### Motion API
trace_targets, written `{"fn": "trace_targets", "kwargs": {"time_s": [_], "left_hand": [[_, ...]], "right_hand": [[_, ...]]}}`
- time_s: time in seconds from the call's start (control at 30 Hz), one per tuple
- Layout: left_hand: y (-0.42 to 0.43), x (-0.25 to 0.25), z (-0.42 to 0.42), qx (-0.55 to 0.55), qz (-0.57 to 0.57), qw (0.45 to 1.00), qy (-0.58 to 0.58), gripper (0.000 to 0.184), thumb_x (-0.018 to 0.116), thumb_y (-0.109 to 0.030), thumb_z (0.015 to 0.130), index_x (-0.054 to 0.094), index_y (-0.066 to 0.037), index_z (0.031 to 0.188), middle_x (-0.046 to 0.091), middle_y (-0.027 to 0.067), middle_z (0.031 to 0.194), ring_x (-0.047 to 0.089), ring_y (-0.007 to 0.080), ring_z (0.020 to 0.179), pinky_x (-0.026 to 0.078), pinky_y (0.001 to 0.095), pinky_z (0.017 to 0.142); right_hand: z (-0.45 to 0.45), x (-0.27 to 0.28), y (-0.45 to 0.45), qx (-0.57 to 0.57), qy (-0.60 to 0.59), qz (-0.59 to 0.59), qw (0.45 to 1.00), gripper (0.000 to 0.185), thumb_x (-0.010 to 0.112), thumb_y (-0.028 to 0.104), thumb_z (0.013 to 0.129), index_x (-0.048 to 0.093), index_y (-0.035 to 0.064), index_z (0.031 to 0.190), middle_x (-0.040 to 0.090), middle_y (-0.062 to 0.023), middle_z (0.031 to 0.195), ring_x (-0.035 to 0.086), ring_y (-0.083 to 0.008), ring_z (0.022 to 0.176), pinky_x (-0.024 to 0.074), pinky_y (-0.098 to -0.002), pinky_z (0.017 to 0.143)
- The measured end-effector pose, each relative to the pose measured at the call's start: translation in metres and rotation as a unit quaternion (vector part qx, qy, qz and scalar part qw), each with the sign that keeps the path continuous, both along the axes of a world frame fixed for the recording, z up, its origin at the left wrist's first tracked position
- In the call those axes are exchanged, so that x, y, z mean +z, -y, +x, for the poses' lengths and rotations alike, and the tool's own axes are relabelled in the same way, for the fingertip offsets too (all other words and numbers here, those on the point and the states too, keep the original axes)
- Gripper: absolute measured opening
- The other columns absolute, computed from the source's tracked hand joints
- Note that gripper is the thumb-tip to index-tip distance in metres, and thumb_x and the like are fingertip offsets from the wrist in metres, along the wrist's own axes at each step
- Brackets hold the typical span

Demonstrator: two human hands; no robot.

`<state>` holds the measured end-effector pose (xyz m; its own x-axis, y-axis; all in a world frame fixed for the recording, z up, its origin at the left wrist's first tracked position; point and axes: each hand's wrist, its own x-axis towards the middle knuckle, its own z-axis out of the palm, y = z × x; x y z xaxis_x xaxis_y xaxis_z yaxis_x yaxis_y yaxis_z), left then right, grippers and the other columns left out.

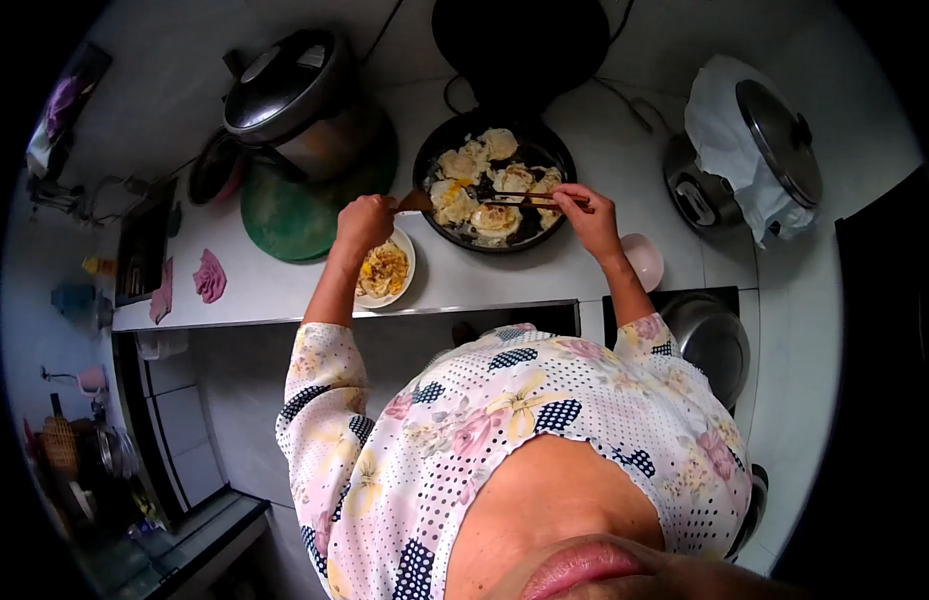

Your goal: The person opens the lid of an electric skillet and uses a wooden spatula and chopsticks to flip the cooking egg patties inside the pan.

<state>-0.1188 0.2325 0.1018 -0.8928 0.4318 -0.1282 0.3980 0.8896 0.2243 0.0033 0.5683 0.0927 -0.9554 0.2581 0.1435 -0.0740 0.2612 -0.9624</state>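
Observation:
Several fried eggs (497,221) lie in a round black electric griddle (426,153) whose lid (520,45) stands raised behind it. My left hand (366,222) is closed round the handle of a brown spatula (417,201), its blade at the pan's left rim. In my right hand (592,215) I grip a pair of chopsticks (530,200), which reach over the eggs from the right. Below my left hand, partly hidden by my forearm, a white plate (406,285) holds more cooked egg (384,270).
A pressure cooker (303,110) stands on a green round board (285,215) at the back left. Pink cloths (210,276) lie on the left of the counter (445,285). On the right are a pink bowl (643,262) and an appliance (700,190) beside a lid (778,140).

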Motion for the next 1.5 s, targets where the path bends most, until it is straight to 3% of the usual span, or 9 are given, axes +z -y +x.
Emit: {"fn": "trace_targets", "kwargs": {"time_s": [0.13, 0.37, 0.6, 0.83, 0.9, 1.0, 1.1, 1.23, 1.5], "left_hand": [[0.012, -0.031, -0.018, -0.003, 0.089, 0.988, 0.122, 0.02, 0.061, -0.019, 0.077, 0.071, -0.017, 0.094, 0.067, 0.012, 0.087, 0.065, 0.0294, 0.08, 0.052, 0.0365, 0.072], [-0.012, -0.06, 0.025, 0.07, 0.277, 0.951, 0.117, 0.027, 0.059, -0.014, 0.079, 0.067, -0.009, 0.105, 0.066, 0.0159, 0.094, 0.064, 0.0317, 0.087, 0.049, 0.036, 0.077], [-0.01, -0.093, 0.037, 0.129, 0.366, 0.913, 0.127, 0.03, 0.061, -0.011, 0.079, 0.064, -0.003, 0.108, 0.068, 0.0167, 0.093, 0.065, 0.0249, 0.087, 0.049, 0.0326, 0.078], [0.007, -0.115, 0.044, 0.136, 0.476, 0.86, 0.123, 0.03, 0.061, -0.008, 0.081, 0.062, -0.003, 0.111, 0.068, 0.0092, 0.094, 0.063, 0.0162, 0.087, 0.048, 0.0291, 0.078], [0.012, -0.099, 0.049, 0.108, 0.417, 0.901, 0.044, 0.03, 0.061, -0.008, 0.081, 0.062, -0.005, 0.11, 0.067, 0.0137, 0.092, 0.065, 0.0242, 0.083, 0.049, 0.0334, 0.073], [-0.001, -0.025, 0.063, 0.047, 0.301, 0.948, -0.088, 0.028, 0.059, -0.006, 0.079, 0.064, -0.007, 0.107, 0.064, 0.0194, 0.089, 0.062, 0.0358, 0.081, 0.049, 0.042, 0.069], [-0.012, -0.011, 0.066, 0.015, 0.193, 0.981, 0.005, 0.028, 0.058, -0.006, 0.079, 0.064, -0.007, 0.106, 0.064, 0.0181, 0.09, 0.062, 0.035, 0.083, 0.048, 0.0425, 0.071], [-0.003, -0.05, 0.069, 0.038, 0.319, 0.946, -0.029, 0.029, 0.057, -0.007, 0.079, 0.063, -0.008, 0.108, 0.065, 0.018, 0.091, 0.063, 0.035, 0.083, 0.049, 0.0413, 0.073], [-0.018, -0.052, 0.045, 0.068, 0.337, 0.936, -0.069, 0.028, 0.057, -0.01, 0.08, 0.064, -0.011, 0.108, 0.065, 0.0189, 0.09, 0.063, 0.035, 0.082, 0.049, 0.0411, 0.07]], "right_hand": [[-0.003, -0.01, 0.007, -0.01, 0.0, 0.026, 1.0, 0.016, 0.063, 0.013, 0.086, 0.066, 0.0005, 0.096, 0.067, -0.0037, 0.084, 0.06, -0.0081, 0.075, 0.0483, -0.0226, 0.066], [-0.012, -0.012, 0.016, -0.005, -0.007, 0.028, 1.0, 0.015, 0.063, 0.013, 0.086, 0.066, 0.0011, 0.095, 0.067, -0.0047, 0.083, 0.061, -0.0096, 0.075, 0.0487, -0.0242, 0.066], [-0.02, -0.013, 0.023, -0.002, -0.038, 0.038, 0.999, 0.015, 0.064, 0.013, 0.085, 0.066, 0.0018, 0.095, 0.068, -0.0066, 0.082, 0.063, -0.0118, 0.074, 0.0489, -0.0256, 0.064], [-0.015, -0.007, 0.044, 0.024, -0.055, 0.031, 0.998, 0.014, 0.063, 0.011, 0.085, 0.066, 0.001, 0.094, 0.067, -0.004, 0.081, 0.062, -0.0101, 0.075, 0.0481, -0.0241, 0.064], [-0.015, -0.015, 0.045, 0.024, -0.04, -0.017, 0.999, 0.014, 0.062, 0.01, 0.086, 0.066, 0.0002, 0.095, 0.067, -0.0039, 0.081, 0.062, -0.0096, 0.077, 0.0482, -0.0235, 0.065], [-0.019, -0.028, 0.045, 0.018, -0.041, -0.094, 0.995, 0.016, 0.061, 0.011, 0.087, 0.065, -0.0009, 0.097, 0.066, -0.0041, 0.082, 0.062, -0.0096, 0.078, 0.0488, -0.0229, 0.066], [-0.013, -0.029, 0.036, -0.007, -0.021, -0.141, 0.99, 0.017, 0.059, 0.012, 0.089, 0.065, -0.0013, 0.099, 0.066, -0.0048, 0.083, 0.062, -0.0098, 0.078, 0.0494, -0.0227, 0.068], [-0.004, -0.028, 0.004, -0.044, -0.007, -0.048, 0.998, 0.018, 0.059, 0.012, 0.089, 0.065, -0.0009, 0.099, 0.066, -0.0056, 0.085, 0.062, -0.0104, 0.079, 0.05, -0.0232, 0.07], [-0.022, -0.022, 0.007, -0.05, -0.081, -0.072, 0.993, 0.019, 0.061, 0.014, 0.088, 0.065, -0.0013, 0.099, 0.067, -0.0059, 0.086, 0.062, -0.0097, 0.076, 0.0509, -0.024, 0.069]]}}
